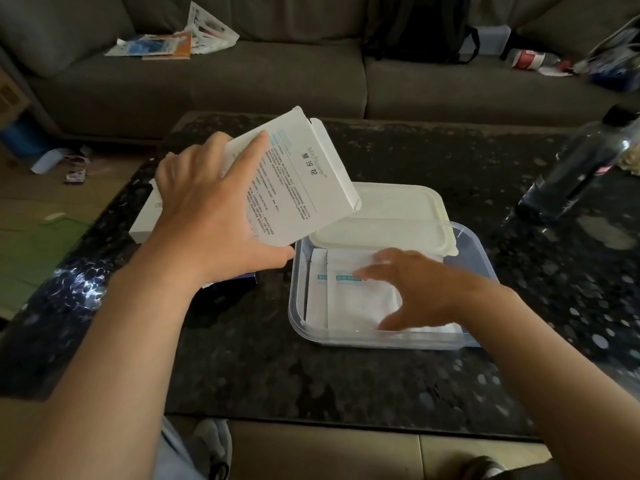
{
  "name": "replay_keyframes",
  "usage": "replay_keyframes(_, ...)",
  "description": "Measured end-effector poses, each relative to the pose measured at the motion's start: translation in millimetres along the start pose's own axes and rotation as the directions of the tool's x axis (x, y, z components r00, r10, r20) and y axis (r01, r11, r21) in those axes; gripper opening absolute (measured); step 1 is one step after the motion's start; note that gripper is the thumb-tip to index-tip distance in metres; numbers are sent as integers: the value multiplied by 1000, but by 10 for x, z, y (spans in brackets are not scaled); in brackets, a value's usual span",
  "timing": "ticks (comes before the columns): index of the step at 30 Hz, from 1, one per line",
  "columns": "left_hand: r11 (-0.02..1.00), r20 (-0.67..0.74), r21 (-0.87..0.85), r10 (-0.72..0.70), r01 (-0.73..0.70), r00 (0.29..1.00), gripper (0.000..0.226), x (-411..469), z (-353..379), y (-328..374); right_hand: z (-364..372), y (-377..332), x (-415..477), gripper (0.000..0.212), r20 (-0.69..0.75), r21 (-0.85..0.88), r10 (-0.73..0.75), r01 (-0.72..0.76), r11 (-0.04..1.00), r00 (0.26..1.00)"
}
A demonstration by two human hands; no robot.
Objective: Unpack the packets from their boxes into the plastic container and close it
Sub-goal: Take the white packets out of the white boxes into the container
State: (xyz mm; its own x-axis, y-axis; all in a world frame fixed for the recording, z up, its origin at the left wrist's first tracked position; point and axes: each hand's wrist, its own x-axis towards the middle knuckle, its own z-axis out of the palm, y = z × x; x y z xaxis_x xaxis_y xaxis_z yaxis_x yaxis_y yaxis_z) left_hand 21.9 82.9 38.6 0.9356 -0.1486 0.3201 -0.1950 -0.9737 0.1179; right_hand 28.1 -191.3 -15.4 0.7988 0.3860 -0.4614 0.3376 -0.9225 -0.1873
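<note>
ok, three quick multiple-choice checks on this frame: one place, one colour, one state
1. Where does the flat white plastic lid lie relative to the clear plastic container?
A) at its near end
B) at its far end, over the far rim
C) underneath it

2. What colour is most of the printed band on the white packets in the container?
A) yellow
B) black
C) teal-blue

3. What state is the white cardboard box in?
A) held up and tilted by the left hand
B) lying flat
C) torn in half

Key:
1 B: the lid rests across the container's far edge, so the container is open.
2 C: a teal-blue strip shows on the packet tops.
3 A: the fingers and thumb grip the box in the air beside the container's left rim.
</note>
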Motion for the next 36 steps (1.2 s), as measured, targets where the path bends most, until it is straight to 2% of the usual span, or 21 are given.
replay_keyframes(2,1000,18,-11,16,-15,1000,128,-10,3,26,93,-2,43,85,27,-43,-29,30,999,999)
replay_keyframes(13,999,168,6,40,-42,985,131,-38,90,175,196,-67,146,81,-54,-212,-130,116,970,990)
replay_keyframes(15,998,179,24,49,-55,983,131,-42,115,190,189,-51,133,81,-68,-162,-129,116,980,989)
replay_keyframes(19,997,193,45,49,-59,980,135,-37,140,180,132,48,90,75,-27,121,-107,110,987,994)
replay_keyframes(22,997,204,47,47,-57,978,135,-27,148,163,170,86,129,75,9,88,-127,126,988,992)
replay_keyframes(36,999,246,16,40,-45,968,135,-6,184,167,242,64,226,77,13,-29,-223,223,974,975)
